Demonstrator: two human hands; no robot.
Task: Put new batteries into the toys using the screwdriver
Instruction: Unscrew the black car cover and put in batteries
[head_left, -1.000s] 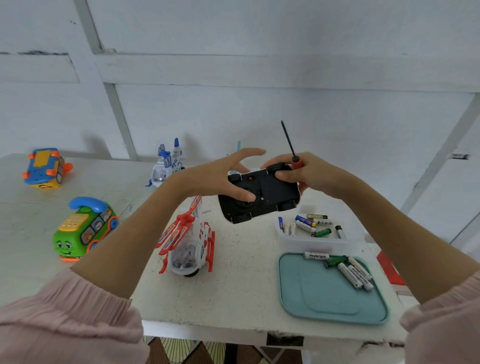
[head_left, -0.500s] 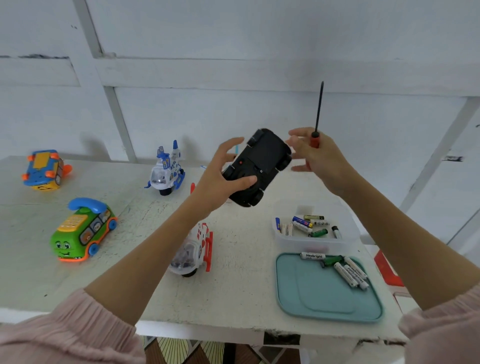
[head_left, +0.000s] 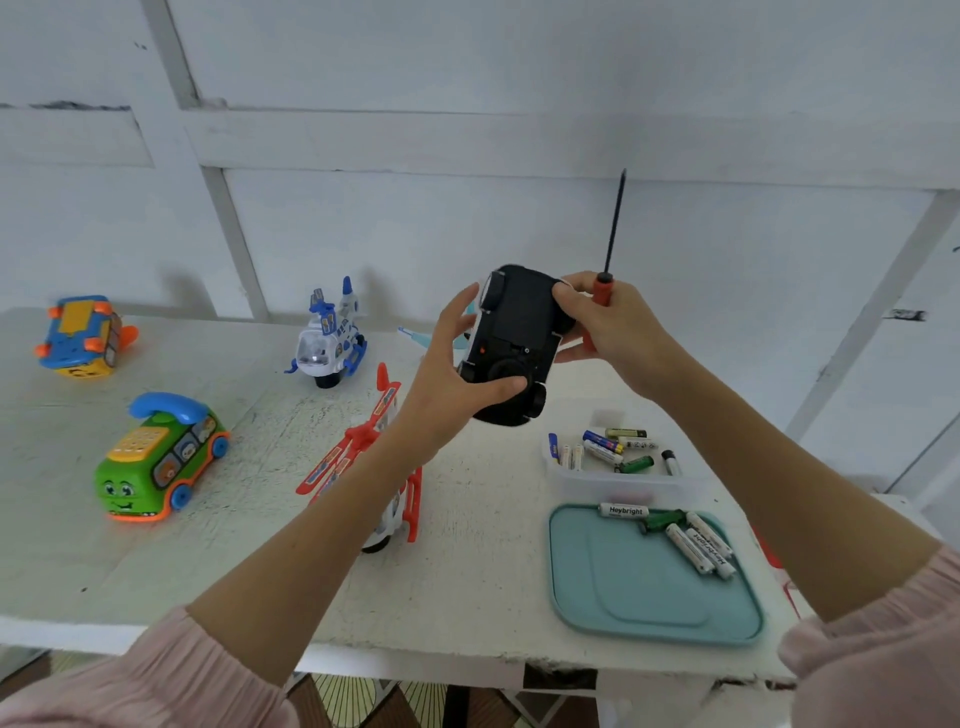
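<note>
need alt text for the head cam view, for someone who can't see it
Both hands hold a black toy car underside-up above a white table, the right hand also gripping a red-handled screwdriver pointing up. Other toys stand to the left. At right, loose batteries lie in a clear tub and on a teal tray.

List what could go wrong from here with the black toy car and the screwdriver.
1. The right hand grips both the red-handled screwdriver and the upturned black toy car, so either might slip.
2. The car is held in the air between the right hand and the left hand; if dropped it could hit the clear tub of loose batteries below.
3. The screwdriver's tip points upward, away from the car, so it needs regripping before use.
</note>
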